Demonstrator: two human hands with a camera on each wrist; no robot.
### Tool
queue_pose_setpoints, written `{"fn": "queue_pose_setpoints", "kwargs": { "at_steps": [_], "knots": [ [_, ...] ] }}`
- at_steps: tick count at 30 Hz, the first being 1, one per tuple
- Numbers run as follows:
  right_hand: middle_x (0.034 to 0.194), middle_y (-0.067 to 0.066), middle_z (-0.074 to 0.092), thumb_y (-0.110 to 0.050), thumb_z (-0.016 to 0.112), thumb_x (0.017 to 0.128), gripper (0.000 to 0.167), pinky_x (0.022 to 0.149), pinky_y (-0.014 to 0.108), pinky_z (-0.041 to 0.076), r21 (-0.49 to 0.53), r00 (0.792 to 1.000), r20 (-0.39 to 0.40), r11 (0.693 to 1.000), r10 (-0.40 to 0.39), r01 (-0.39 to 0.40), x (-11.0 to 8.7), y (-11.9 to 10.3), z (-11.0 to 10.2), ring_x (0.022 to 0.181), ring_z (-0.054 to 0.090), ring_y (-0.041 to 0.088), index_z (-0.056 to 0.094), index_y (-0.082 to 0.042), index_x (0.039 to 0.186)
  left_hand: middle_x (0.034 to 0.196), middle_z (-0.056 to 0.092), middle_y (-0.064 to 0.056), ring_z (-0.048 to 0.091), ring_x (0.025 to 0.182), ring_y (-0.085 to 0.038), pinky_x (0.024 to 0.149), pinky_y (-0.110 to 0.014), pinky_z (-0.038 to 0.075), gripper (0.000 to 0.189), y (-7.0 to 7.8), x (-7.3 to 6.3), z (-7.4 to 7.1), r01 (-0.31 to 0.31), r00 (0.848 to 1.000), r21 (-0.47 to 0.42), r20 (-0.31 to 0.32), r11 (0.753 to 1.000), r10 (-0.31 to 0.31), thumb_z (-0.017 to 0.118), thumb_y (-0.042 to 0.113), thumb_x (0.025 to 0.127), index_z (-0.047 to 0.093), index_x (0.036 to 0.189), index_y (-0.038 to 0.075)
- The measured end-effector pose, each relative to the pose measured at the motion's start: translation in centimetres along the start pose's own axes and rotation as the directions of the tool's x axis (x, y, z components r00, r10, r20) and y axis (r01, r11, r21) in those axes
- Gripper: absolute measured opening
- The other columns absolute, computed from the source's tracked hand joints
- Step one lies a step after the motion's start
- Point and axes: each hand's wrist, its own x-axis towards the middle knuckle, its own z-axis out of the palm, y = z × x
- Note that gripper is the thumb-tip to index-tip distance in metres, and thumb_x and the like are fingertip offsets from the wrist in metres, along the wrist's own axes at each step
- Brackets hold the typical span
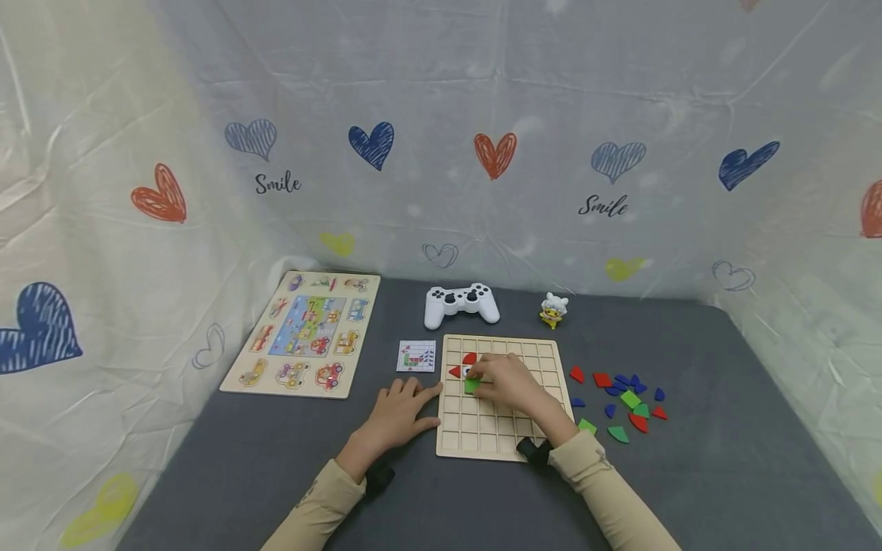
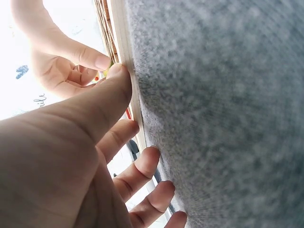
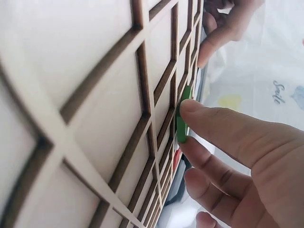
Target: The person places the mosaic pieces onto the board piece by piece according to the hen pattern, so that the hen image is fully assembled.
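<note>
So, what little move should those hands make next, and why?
Probably ease the green piece into a square and let go: the right hand already pinches it over the wooden grid board, and the left hand touches the board's edge, which may help steady it.

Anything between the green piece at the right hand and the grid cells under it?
Nothing visible. The right hand pinches the green piece right at the grid board. The left hand is at the board's left edge, out of the way; the red pieces lie beyond, not between.
</note>
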Motion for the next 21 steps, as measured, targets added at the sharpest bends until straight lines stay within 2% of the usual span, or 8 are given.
{"fn": "queue_pose_setpoints", "kwargs": {
  "at_steps": [11, 18, 21],
  "knots": [
    [0.092, -0.006, 0.063, -0.021, 0.076, 0.075, 0.019, 0.075, 0.04, 0.038, -0.032, 1.0, 0.008, 0.999, -0.004, 0.004, 0.37, -0.4, 0.1, 0.083, 0.057, 0.011, 0.072, -0.02, 0.094, 0.1, 0.045, -0.005, 0.033, 0.083, -0.02, 0.07, -0.039, 0.029, 0.058, 0.09, -0.07, -0.12, -0.001, 1.0, -0.006, -0.005, 1.0, 0.001, 0.059, 0.046, 0.087, 0.047, 0.138, 0.02],
    [0.083, -0.006, 0.059, -0.023, 0.077, 0.075, 0.02, 0.067, 0.033, 0.032, -0.038, 0.999, 0.038, 0.999, 0.005, -0.004, 0.36, -0.59, 0.29, 0.072, 0.048, 0.008, 0.073, -0.021, 0.095, 0.1, 0.044, -0.005, 0.034, 0.083, -0.02, 0.07, -0.04, 0.029, 0.058, -0.05, 0.0, 0.03, -0.008, 1.0, -0.003, -0.009, 1.0, 0.008, 0.059, 0.046, 0.087, 0.047, 0.138, 0.02],
    [0.085, -0.006, 0.059, -0.023, 0.076, 0.076, 0.022, 0.066, 0.032, 0.031, -0.033, 0.999, 0.042, 0.999, 0.008, -0.006, 0.21, -0.6, 0.33, 0.073, 0.047, 0.008, 0.073, -0.021, 0.097, 0.1, 0.044, -0.005, 0.034, 0.084, -0.02, 0.07, -0.04, 0.03, 0.059, -0.13, 0.06, 0.18, -0.009, 1.0, 0.006, -0.012, 1.0, 0.01, 0.059, 0.047, 0.086, 0.047, 0.137, 0.021]
  ]
}}
